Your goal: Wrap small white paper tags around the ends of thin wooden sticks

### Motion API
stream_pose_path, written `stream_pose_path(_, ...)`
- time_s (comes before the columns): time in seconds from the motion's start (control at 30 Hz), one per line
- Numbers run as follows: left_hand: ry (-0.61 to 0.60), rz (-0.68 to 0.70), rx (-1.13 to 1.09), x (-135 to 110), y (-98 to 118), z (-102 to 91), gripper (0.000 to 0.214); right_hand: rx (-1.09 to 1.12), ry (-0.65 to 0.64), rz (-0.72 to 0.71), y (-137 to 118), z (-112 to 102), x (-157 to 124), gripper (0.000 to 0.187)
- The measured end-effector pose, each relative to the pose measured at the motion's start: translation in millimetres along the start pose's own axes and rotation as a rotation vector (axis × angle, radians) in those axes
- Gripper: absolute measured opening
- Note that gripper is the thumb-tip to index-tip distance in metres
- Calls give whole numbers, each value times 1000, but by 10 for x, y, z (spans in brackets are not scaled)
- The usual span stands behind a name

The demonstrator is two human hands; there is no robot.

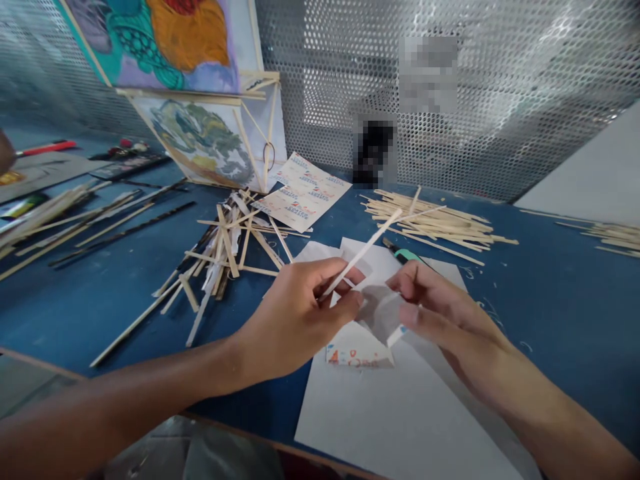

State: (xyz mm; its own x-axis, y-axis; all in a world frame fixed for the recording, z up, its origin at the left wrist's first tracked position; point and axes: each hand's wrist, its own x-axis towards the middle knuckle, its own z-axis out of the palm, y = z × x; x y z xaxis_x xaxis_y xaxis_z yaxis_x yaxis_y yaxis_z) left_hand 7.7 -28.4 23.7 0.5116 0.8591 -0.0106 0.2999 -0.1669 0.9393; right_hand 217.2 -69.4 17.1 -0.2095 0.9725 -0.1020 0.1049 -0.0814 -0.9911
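Note:
My left hand (300,303) is closed in a pinch on a thin wooden stick (367,245) that slants up and to the right. My right hand (435,300) pinches a small piece of white paper (383,313) between thumb and fingers, right beside the left hand's fingertips. Both hands hover over a large white sheet (395,413) on the blue table (100,293). A small printed sticker sheet (357,351) lies on the white sheet just below the hands.
A messy pile of wooden strips (225,253) lies left of the hands. A neater bundle of sticks (435,223) and a green-handled cutter (405,255) lie behind them. Printed sticker sheets (305,190) and painted kite-like panels (200,133) stand at the back against perforated metal.

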Motion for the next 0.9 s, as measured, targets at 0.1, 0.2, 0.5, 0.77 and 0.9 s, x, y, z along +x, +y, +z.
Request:
stream_pose_path(0.1, -1, 1, 103, -43, 10, 34, 13, 206, -41, 154, 8, 52, 49, 33)
stream_pose_path(0.2, 5, 42, 167, -57, 19, 43, 15, 137, -27, 110, 66, 34, 90, 27)
stream_pose_path(0.5, -64, 22, -103, -57, 2, 16, 17, -134, 238, -243, 82, 77, 9, 9)
stream_pose_path(0.77, 65, 41, -35, -68, 28, 61, 14, -292, 300, -429, 126, 217, -22, 10)
stream_pose_path(0.9, 157, 48, 33, -42, 18, 86, 13, -324, 424, -344, 122, 284, 15, 4)
